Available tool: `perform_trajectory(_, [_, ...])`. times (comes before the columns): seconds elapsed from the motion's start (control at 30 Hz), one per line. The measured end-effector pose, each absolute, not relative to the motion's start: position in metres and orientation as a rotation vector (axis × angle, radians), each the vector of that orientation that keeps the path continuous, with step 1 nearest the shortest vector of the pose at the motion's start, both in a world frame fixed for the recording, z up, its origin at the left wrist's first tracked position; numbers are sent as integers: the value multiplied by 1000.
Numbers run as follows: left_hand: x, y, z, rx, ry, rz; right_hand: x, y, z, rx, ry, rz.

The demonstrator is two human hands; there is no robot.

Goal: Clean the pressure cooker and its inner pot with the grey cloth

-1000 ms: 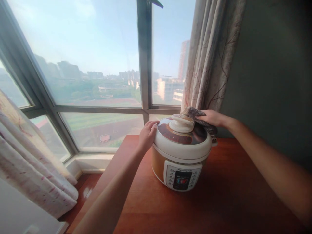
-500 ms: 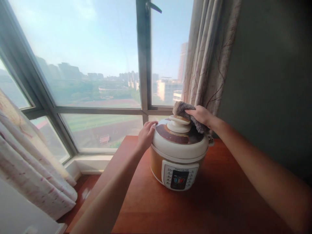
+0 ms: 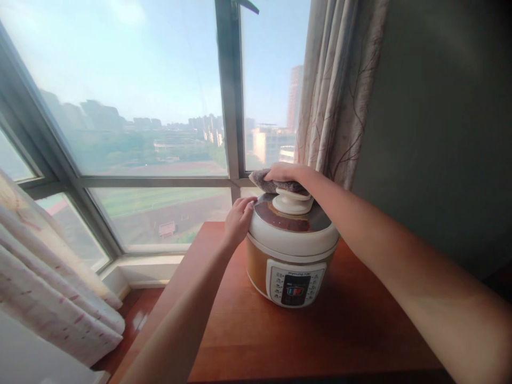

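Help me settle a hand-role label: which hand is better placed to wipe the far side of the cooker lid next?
Probably the right hand: it presses the grey cloth on the lid knob. The left hand holds no cloth and rests against the lid's left rim, bracing the cooker.

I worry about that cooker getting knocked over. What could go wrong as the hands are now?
The cooker stands near the table edge by the window; a hard push from the right hand pressing the cloth on the lid knob might slide it. The left hand only rests on the lid rim, so it may steady it weakly.
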State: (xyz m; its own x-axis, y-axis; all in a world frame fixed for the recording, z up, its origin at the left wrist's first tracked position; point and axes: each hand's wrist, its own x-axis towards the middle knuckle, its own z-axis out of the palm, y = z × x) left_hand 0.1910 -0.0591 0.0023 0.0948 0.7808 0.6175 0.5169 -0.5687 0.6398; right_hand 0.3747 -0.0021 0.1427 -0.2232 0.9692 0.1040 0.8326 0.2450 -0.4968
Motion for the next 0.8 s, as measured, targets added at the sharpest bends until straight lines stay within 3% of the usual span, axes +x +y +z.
perform_trajectory(0.23, [190, -58, 1, 2108, 1260, 1501, 403, -10, 144, -1725, -2229, 415])
perform_trajectory(0.43, [189, -55, -2, 2116, 1233, 1522, 433, -29, 119, -1375, -1936, 825])
perform_trajectory(0.57, [190, -56, -2, 2105, 1237, 1530, 452, -45, 107, -1277, -1747, 904])
perform_trajectory(0.8, [192, -57, -1, 2097, 1264, 1534, 492, -98, 93, -1346, -1820, 635])
